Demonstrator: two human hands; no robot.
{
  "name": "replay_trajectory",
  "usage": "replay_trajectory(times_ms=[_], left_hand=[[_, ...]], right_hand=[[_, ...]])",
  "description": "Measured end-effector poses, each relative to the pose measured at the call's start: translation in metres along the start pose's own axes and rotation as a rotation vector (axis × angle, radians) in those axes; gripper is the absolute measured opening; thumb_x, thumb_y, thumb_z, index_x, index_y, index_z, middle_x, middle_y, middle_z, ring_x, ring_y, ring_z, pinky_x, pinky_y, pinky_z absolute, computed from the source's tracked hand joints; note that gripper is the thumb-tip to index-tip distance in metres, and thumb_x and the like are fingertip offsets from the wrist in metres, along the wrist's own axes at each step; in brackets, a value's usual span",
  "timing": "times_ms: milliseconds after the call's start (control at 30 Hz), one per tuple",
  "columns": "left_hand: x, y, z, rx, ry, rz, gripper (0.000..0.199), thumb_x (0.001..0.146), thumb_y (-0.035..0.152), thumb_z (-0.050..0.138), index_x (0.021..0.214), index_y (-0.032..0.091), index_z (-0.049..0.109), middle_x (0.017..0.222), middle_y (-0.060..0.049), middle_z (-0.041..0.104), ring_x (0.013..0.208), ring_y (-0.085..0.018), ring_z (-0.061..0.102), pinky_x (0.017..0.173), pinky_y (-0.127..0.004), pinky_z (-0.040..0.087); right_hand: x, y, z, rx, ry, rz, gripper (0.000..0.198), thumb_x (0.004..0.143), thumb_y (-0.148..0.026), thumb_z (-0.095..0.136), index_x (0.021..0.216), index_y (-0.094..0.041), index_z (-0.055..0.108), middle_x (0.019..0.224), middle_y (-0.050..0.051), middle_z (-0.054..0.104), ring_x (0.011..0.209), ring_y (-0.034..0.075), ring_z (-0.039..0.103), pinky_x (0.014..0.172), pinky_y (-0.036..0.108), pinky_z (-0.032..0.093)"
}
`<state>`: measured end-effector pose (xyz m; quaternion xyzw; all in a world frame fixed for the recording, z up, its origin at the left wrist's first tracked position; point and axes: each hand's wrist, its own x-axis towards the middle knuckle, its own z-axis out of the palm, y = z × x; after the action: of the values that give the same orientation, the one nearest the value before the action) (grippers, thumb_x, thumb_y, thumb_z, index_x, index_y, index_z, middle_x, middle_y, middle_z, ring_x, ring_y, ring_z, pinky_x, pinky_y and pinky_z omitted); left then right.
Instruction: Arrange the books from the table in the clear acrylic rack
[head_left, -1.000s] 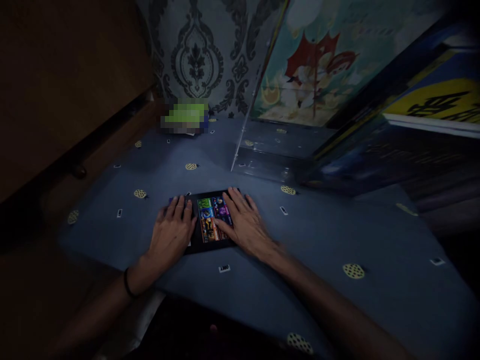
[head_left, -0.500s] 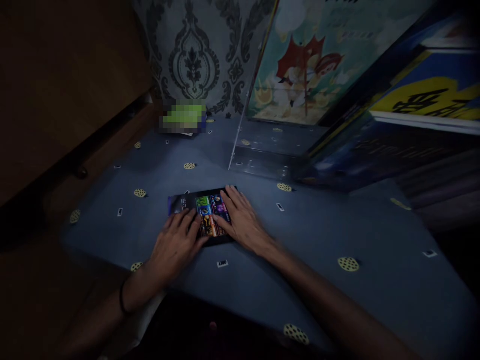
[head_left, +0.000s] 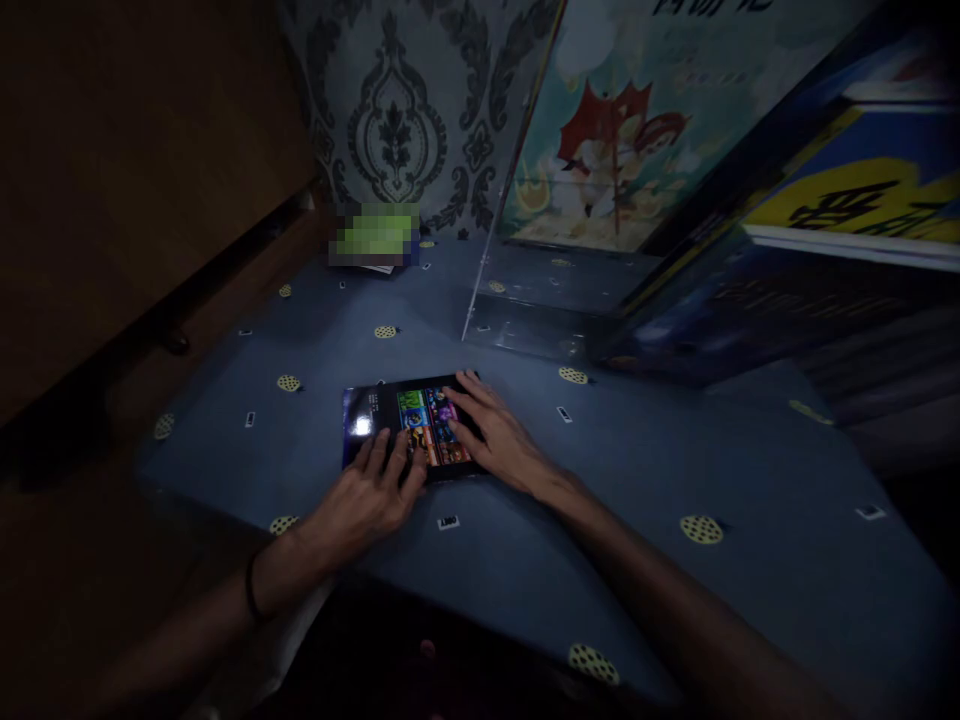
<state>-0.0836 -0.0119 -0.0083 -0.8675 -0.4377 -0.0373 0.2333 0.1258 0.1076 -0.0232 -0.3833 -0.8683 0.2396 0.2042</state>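
Note:
A flat, dark, glossy item [head_left: 386,403], probably a thin book or booklet, lies on the patterned tablecloth. It bears rows of small colourful pictures, and light glints off its left part. Across its lower edge rest the outstretched fingers of my left hand [head_left: 375,490], which has a dark band at the wrist. My right hand [head_left: 495,435] lies over its right end, fingers spread. Both hands are open and press or touch the surface from above. The right edge of the item is partly hidden under my right hand.
The table [head_left: 525,560] is covered in a blue cloth with yellow prints. A clear acrylic stand [head_left: 536,325] holds a picture book [head_left: 622,180]; large blue books [head_left: 855,190] lean at the right. A blurred green item [head_left: 379,235] lies by the wall.
My left hand has slid down and right on the item, baring more of its left part. My right hand has shifted slightly right. The view has moved a little.

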Motion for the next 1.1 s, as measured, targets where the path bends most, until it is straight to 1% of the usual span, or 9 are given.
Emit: replay_trajectory(times_ms=[267,400,567,700,767,833,900,1000,1100], left_hand=[[0.008,-0.023,-0.012,-0.223,0.124,-0.058,0.018,0.103,0.015,0.04,0.107,0.012,0.057,0.097,-0.013,0.076,0.09,-0.023,0.075,0.072,-0.031,0.061],[0.01,-0.041,-0.023,-0.518,0.16,-0.252,0.023,0.105,0.017,0.033,0.095,0.018,0.054,0.064,0.004,0.063,0.05,-0.009,0.06,0.048,-0.018,0.042],[0.01,-0.053,-0.029,-0.721,0.245,-0.408,0.02,0.104,0.023,0.039,0.093,0.019,0.056,0.053,0.011,0.04,0.039,-0.006,0.038,0.043,-0.018,0.029],[0.013,-0.058,-0.037,-0.813,0.262,-0.477,0.023,0.103,0.026,0.041,0.087,0.019,0.057,0.055,0.01,0.033,0.041,-0.006,0.034,0.045,-0.019,0.028],[0.017,-0.06,-0.043,-0.866,0.269,-0.519,0.026,0.102,0.027,0.042,0.081,0.019,0.056,0.056,0.009,0.034,0.043,-0.007,0.034,0.046,-0.02,0.028],[0.023,-0.063,-0.049,-0.942,0.286,-0.568,0.031,0.102,0.03,0.042,0.075,0.019,0.053,0.057,0.007,0.036,0.047,-0.008,0.036,0.049,-0.021,0.03],[0.03,-0.065,-0.052,-1.055,0.324,-0.625,0.035,0.102,0.036,0.042,0.072,0.019,0.051,0.059,0.006,0.038,0.052,-0.009,0.037,0.051,-0.021,0.031],[0.04,-0.066,-0.045,-1.246,0.408,-0.733,0.045,0.1,0.05,0.044,0.067,0.02,0.045,0.061,0.005,0.036,0.056,-0.01,0.035,0.051,-0.022,0.03],[0.048,-0.064,-0.026,-1.416,0.466,-0.848,0.051,0.095,0.059,0.05,0.064,0.021,0.039,0.061,0.005,0.033,0.057,-0.011,0.031,0.051,-0.022,0.029]], right_hand=[[0.001,0.011,-0.037,0.565,0.031,0.152,0.061,0.101,-0.064,0.03,0.119,-0.025,0.074,0.135,0.008,0.067,0.134,0.027,0.056,0.119,0.054,0.035],[0.0,0.011,-0.03,0.716,0.139,0.14,0.057,0.096,-0.067,0.044,0.123,-0.024,0.071,0.135,0.008,0.068,0.13,0.027,0.059,0.116,0.049,0.04],[0.007,0.002,-0.009,0.677,0.245,0.075,0.075,0.081,-0.057,0.073,0.144,-0.024,0.049,0.151,0.012,0.051,0.138,0.03,0.051,0.112,0.048,0.045],[0.013,-0.005,0.002,0.664,0.355,0.109,0.103,0.081,-0.052,0.074,0.159,-0.027,0.013,0.164,0.016,0.027,0.149,0.03,0.033,0.113,0.049,0.043],[0.014,-0.01,0.004,0.783,0.377,0.126,0.115,0.078,-0.052,0.077,0.16,-0.031,-0.001,0.163,0.016,0.026,0.145,0.029,0.039,0.11,0.048,0.046],[0.013,-0.015,0.004,0.942,0.385,0.135,0.114,0.074,-0.051,0.081,0.158,-0.035,0.005,0.151,0.012,0.045,0.13,0.026,0.055,0.1,0.043,0.054],[0.01,-0.022,0.003,1.057,0.343,0.169,0.093,0.07,-0.05,0.084,0.146,-0.033,0.033,0.12,0.004,0.064,0.099,0.019,0.067,0.081,0.033,0.06],[0.005,-0.032,-0.002,1.097,0.211,0.228,0.051,0.072,-0.054,0.082,0.105,-0.023,0.059,0.077,-0.004,0.062,0.057,0.01,0.057,0.05,0.022,0.052],[0.001,-0.036,-0.009,1.077,0.18,0.237,0.046,0.073,-0.059,0.078,0.09,-0.021,0.059,0.067,-0.007,0.056,0.046,0.006,0.046,0.039,0.02,0.041]])
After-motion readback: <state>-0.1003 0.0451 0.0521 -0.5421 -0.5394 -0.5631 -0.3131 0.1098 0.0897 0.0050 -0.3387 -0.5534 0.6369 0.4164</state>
